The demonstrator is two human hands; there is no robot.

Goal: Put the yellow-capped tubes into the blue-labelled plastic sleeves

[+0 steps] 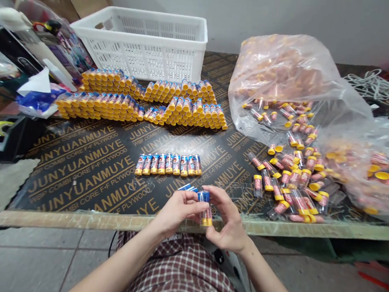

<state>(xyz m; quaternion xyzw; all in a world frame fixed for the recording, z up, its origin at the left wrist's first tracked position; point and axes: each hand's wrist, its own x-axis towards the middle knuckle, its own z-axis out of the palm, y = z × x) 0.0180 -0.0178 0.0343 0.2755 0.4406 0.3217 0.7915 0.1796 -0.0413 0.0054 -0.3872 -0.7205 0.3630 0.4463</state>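
My left hand (178, 208) is closed on a small tube (205, 215) with a yellow cap at its lower end and a blue printed label. Its thumb presses across the label's side. Just behind those fingers show a few blue-and-white pieces, perhaps labels (187, 188), partly hidden by the hand. Around the tube's right side curves my right hand (229, 218), thumb and fingertips apart, close to the tube's two ends; whether they touch it I cannot tell. Beyond my hands a row of labelled tubes (169, 163) lies side by side on the dark plywood tabletop (108, 188).
Stacks of labelled tubes (98, 107) lie before a white plastic basket (144, 54). On the right, loose unlabelled tubes (294, 178) spill from a clear plastic bag (281, 67). A black tape dispenser (17, 133) stands left; a white cable (372, 89) lies at back right.
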